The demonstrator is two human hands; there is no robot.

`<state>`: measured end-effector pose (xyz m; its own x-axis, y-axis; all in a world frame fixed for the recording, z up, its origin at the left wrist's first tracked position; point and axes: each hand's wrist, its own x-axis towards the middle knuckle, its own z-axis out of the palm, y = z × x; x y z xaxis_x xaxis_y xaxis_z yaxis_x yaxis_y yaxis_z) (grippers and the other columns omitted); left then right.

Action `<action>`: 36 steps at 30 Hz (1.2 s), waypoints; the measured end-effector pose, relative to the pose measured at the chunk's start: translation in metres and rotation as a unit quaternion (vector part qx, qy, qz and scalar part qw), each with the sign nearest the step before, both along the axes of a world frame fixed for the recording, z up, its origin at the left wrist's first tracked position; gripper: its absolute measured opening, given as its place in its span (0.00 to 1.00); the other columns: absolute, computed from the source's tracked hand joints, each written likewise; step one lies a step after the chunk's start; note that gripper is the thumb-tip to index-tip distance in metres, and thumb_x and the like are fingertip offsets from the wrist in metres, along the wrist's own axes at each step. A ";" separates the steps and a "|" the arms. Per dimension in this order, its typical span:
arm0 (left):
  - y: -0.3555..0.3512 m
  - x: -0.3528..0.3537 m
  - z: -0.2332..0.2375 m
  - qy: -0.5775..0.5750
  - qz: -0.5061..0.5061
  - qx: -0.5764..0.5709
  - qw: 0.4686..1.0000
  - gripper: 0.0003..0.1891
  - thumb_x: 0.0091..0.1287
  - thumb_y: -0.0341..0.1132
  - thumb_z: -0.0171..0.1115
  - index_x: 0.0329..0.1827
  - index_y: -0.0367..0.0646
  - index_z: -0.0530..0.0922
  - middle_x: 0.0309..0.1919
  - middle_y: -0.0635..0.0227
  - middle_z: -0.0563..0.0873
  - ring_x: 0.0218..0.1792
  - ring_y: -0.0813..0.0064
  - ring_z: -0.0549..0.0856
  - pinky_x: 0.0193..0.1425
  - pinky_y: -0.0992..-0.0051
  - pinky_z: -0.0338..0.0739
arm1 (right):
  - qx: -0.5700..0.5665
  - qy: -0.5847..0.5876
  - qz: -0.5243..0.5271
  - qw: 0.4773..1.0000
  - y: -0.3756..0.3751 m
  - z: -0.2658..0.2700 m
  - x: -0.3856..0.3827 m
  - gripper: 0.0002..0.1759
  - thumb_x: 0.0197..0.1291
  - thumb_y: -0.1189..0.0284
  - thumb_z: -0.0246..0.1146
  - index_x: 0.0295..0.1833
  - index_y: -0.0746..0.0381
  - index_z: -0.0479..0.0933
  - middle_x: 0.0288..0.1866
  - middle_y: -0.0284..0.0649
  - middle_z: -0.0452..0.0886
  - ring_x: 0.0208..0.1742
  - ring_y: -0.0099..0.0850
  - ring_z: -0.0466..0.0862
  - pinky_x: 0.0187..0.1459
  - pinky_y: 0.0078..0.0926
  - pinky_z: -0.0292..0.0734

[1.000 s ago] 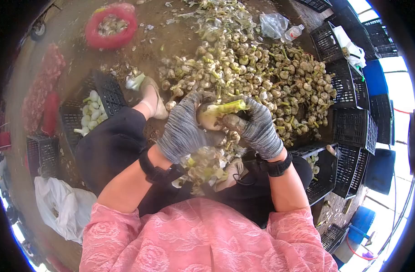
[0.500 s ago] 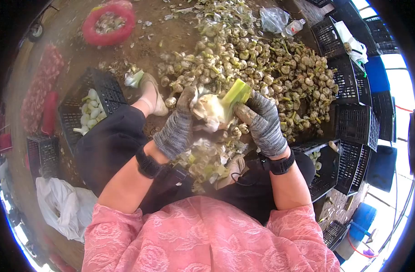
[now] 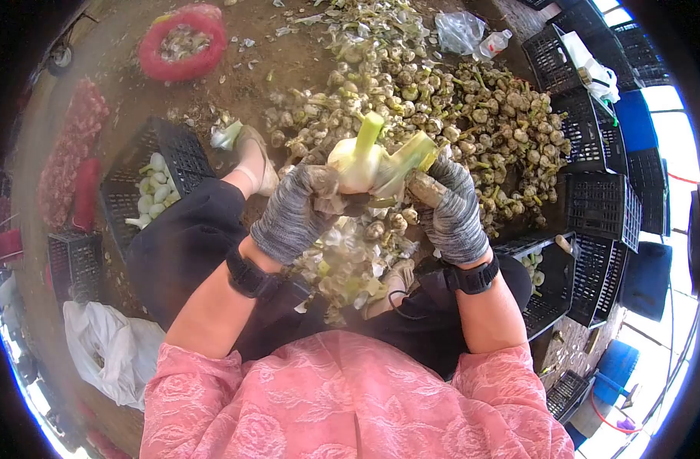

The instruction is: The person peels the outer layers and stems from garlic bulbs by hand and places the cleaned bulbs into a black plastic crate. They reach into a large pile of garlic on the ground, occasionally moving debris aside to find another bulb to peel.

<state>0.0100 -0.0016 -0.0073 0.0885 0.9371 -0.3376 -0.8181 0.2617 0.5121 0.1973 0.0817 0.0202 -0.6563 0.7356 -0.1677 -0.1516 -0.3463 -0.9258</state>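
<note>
"Left hand, what's it got?"

"It's pinching the side of a pale garlic bulb, green stem pointing up."

"And the right hand?"

"Thumb and fingers pinched on the leafy outer layer, which spreads off the bulb's side toward that hand."

"So where's the bulb?"

"Held up between the two hands, above loose skins. Beyond it there's a big garlic heap on the floor."

"Anything to the left?"

"Black crate, white bulbs inside."
</note>
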 end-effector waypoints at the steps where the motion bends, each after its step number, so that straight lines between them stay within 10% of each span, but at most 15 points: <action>1: -0.001 0.002 0.007 0.057 0.009 0.016 0.998 0.18 0.60 0.32 0.55 0.53 0.35 0.69 0.41 0.68 0.79 0.38 0.79 0.79 0.40 0.83 0.74 | 0.019 -0.007 -0.004 1.000 -0.004 0.003 -0.003 0.18 0.53 0.71 0.59 0.50 0.67 0.72 0.41 0.37 0.79 0.41 0.23 0.78 0.46 0.22 0.73; 6: -0.002 -0.002 0.011 0.205 -0.024 0.080 0.975 0.26 0.53 0.33 0.65 0.55 0.38 0.68 0.45 0.67 0.77 0.43 0.79 0.78 0.46 0.81 0.74 | -0.166 0.106 -0.072 0.978 -0.007 0.009 -0.008 0.17 0.54 0.72 0.56 0.49 0.68 0.71 0.40 0.42 0.79 0.42 0.30 0.80 0.44 0.24 0.76; 11: -0.008 -0.007 0.007 0.231 -0.044 0.098 0.967 0.25 0.55 0.36 0.65 0.55 0.38 0.68 0.47 0.67 0.77 0.45 0.78 0.78 0.48 0.79 0.74 | 0.001 0.028 -0.106 0.994 0.011 -0.002 0.004 0.14 0.57 0.70 0.54 0.45 0.70 0.72 0.40 0.44 0.79 0.41 0.33 0.80 0.47 0.31 0.77; 15: -0.005 -0.006 0.000 0.172 -0.052 0.129 0.975 0.32 0.50 0.37 0.69 0.57 0.39 0.66 0.49 0.66 0.76 0.48 0.76 0.76 0.53 0.76 0.73 | -0.199 0.144 -0.184 0.952 0.024 -0.004 0.002 0.14 0.59 0.70 0.53 0.46 0.68 0.71 0.34 0.40 0.80 0.36 0.31 0.81 0.39 0.28 0.78; 18: -0.002 -0.009 0.017 0.156 -0.047 0.100 0.981 0.36 0.47 0.38 0.72 0.59 0.41 0.64 0.51 0.65 0.74 0.50 0.75 0.75 0.54 0.75 0.72 | 0.255 -0.228 0.000 0.940 0.017 -0.001 -0.005 0.17 0.54 0.69 0.61 0.49 0.62 0.70 0.29 0.41 0.78 0.30 0.27 0.78 0.34 0.23 0.74; 22: 0.003 -0.011 0.011 0.211 -0.002 0.161 0.964 0.39 0.47 0.37 0.72 0.61 0.41 0.61 0.51 0.65 0.73 0.51 0.74 0.74 0.55 0.74 0.71 | 0.342 -0.407 0.317 0.785 0.001 0.003 -0.010 0.39 0.41 0.67 0.69 0.62 0.58 0.62 0.30 0.46 0.78 0.33 0.32 0.79 0.36 0.28 0.73; 24: 0.002 -0.011 0.010 0.125 -0.005 0.121 0.985 0.38 0.47 0.36 0.72 0.61 0.41 0.60 0.51 0.65 0.73 0.51 0.74 0.74 0.55 0.74 0.71 | 0.348 -0.343 0.256 0.834 0.005 0.007 -0.006 0.40 0.41 0.67 0.70 0.62 0.60 0.62 0.32 0.44 0.78 0.34 0.32 0.79 0.37 0.28 0.74; 26: -0.001 -0.007 0.008 0.387 0.036 0.226 0.893 0.38 0.47 0.31 0.70 0.61 0.41 0.59 0.51 0.64 0.73 0.51 0.74 0.74 0.55 0.75 0.70 | 0.228 -0.269 0.164 0.921 0.006 0.024 -0.008 0.40 0.39 0.65 0.72 0.60 0.63 0.64 0.43 0.40 0.78 0.40 0.30 0.78 0.42 0.27 0.75; 29: 0.002 -0.004 0.007 0.383 -0.018 0.192 0.903 0.46 0.43 0.29 0.73 0.65 0.40 0.54 0.57 0.62 0.69 0.56 0.70 0.71 0.60 0.73 0.66 | 0.258 -0.139 0.068 0.954 0.001 0.012 -0.011 0.37 0.40 0.64 0.71 0.58 0.62 0.66 0.51 0.40 0.74 0.47 0.31 0.76 0.46 0.28 0.73; 33: 0.002 -0.001 0.006 0.415 -0.033 0.158 0.895 0.46 0.43 0.27 0.72 0.65 0.40 0.53 0.57 0.63 0.68 0.57 0.72 0.70 0.60 0.73 0.66 | 0.411 -0.115 0.075 0.901 0.004 0.002 -0.019 0.28 0.49 0.68 0.65 0.57 0.64 0.67 0.54 0.43 0.72 0.54 0.31 0.71 0.53 0.29 0.68; 36: -0.001 0.002 0.012 0.339 -0.021 0.128 0.932 0.46 0.42 0.25 0.72 0.65 0.40 0.54 0.56 0.64 0.69 0.54 0.72 0.72 0.58 0.74 0.68 | 0.192 -0.060 0.066 0.977 -0.006 0.012 -0.017 0.23 0.54 0.68 0.62 0.54 0.63 0.69 0.52 0.39 0.73 0.51 0.27 0.73 0.51 0.26 0.69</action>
